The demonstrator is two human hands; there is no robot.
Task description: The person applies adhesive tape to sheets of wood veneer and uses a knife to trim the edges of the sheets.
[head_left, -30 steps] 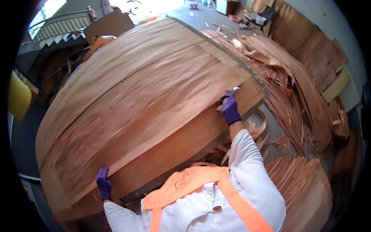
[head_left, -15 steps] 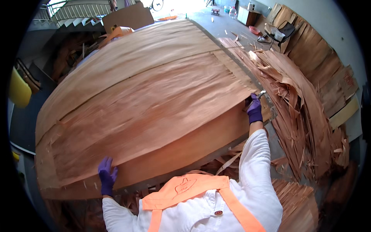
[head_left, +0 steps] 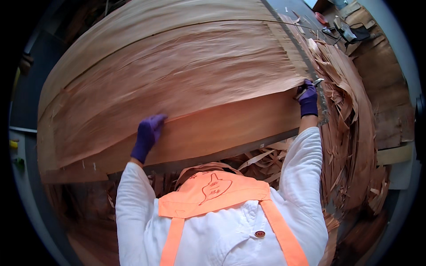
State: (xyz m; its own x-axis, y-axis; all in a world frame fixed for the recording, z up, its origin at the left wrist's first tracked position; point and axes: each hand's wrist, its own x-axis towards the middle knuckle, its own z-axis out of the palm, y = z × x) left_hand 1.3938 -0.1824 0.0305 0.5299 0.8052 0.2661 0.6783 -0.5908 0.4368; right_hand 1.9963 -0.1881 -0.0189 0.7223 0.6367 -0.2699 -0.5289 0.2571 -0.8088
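A person in a white long-sleeved jacket and an orange bib apron (head_left: 213,195) leans over a wide counter (head_left: 213,157) covered by large, thin sheets of reddish-brown wood veneer. Both hands wear purple gloves.

The top veneer sheet (head_left: 177,75) spreads across almost the whole counter, its grain running from the left edge to the right edge. Its near edge lies a little back from the counter's front edge, leaving a strip of the lower veneer sheet (head_left: 230,128) showing beneath it.

The left hand (head_left: 147,135) rests flat with fingers spread loosely, pressing on the near edge of the top sheet, toward the front left of the counter. It holds nothing.

The right hand (head_left: 308,98) is at the front right corner of the top sheet, fingers closed around a small knife-like cutting tool (head_left: 310,86) whose pale metal tip points away from the person. The tool touches the sheet's right end, just beside a long dark straightedge (head_left: 306,57) that runs along the right edge of the counter.

Beyond the counter's right edge lies a deep heap of veneer offcuts (head_left: 350,133), curled strips and slivers. More loose strips (head_left: 262,157) hang below the front edge.
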